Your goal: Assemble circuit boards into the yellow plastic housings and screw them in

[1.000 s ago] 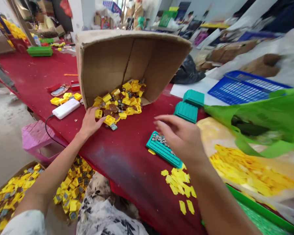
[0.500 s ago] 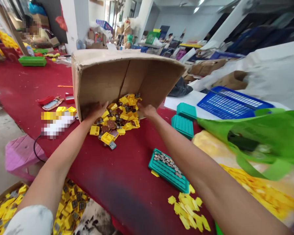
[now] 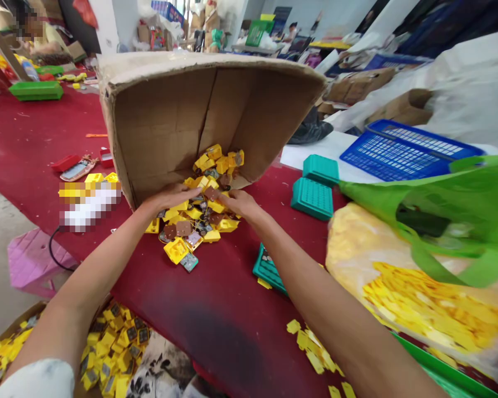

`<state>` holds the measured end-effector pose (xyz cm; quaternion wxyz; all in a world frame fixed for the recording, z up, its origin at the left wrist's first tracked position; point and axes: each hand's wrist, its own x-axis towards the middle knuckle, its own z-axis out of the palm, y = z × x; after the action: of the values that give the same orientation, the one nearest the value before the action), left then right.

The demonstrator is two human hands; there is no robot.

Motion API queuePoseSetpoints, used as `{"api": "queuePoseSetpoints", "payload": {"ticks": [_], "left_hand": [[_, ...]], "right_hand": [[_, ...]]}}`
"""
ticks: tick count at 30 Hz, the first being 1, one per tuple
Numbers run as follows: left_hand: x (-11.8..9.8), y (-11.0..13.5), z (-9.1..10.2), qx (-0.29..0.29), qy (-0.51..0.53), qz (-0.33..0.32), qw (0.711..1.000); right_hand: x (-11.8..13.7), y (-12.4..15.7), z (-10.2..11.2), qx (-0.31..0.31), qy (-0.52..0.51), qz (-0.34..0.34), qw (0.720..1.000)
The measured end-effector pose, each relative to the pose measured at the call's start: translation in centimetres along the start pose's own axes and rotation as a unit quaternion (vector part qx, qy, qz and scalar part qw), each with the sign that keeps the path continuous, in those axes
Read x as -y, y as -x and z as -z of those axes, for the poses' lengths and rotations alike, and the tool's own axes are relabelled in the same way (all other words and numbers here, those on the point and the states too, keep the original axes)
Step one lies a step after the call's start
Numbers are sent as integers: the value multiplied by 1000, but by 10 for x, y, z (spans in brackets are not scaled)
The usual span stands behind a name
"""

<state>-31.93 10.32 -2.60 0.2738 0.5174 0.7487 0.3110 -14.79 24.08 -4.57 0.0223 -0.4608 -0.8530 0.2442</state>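
A cardboard box (image 3: 166, 116) lies tipped on its side on the red table (image 3: 216, 309), its mouth toward me. A heap of small yellow and brown plastic parts (image 3: 199, 213) spills from it onto the cloth. My left hand (image 3: 170, 196) lies palm down on the left of the heap, fingers stretched over the parts. My right hand (image 3: 238, 203) lies on the right of the heap, fingers spread and cupped toward the left hand. The two hands nearly meet over the pile.
Teal trays (image 3: 313, 196) sit right of the box, one partly hidden under my right forearm (image 3: 268, 268). A green bag (image 3: 440, 215) and a clear sack of yellow pieces (image 3: 419, 298) lie at right, with a blue basket (image 3: 402, 149) behind. More yellow parts fill a box (image 3: 112, 348) below the table edge.
Both hands have drawn back from inside the box toward me, raking the heap of parts further out onto the table. The view has shifted closer to the box.
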Motion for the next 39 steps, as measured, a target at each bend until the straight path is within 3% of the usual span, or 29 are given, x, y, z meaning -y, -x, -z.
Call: {"api": "queuePoseSetpoints", "payload": {"ticks": [7, 11, 13, 18, 22, 25, 28, 30, 35, 39], "left_hand": [[-33, 47, -27, 85, -104, -5, 991], [-46, 62, -37, 100, -172, -16, 980], [-49, 69, -39, 64, -185, -21, 981], [-42, 110, -33, -120, -164, -119, 972], [-25, 173, -38, -221, -142, -129, 956], [-11, 214, -59, -249, -129, -95, 955], [0, 232, -87, -253, -127, -62, 957], [6, 233, -103, -259, -122, -44, 957], [10, 224, -118, -282, -101, -38, 953], [4, 221, -119, -301, -73, -95, 946]], "right_hand": [[-21, 75, 4, -16, 27, 11, 999], [-25, 108, 5, -29, 41, 8, 999], [-24, 116, 4, -39, 53, 3, 998], [-28, 120, 1, -54, 77, 2, 996], [-39, 136, -3, -202, 59, 48, 976], [-33, 161, -11, -281, -4, 176, 943], [-12, 182, -28, -236, -39, 315, 919], [3, 188, -42, -186, -21, 365, 912], [12, 183, -60, -134, 58, 379, 914], [4, 168, -50, -154, -13, 398, 904]]}}
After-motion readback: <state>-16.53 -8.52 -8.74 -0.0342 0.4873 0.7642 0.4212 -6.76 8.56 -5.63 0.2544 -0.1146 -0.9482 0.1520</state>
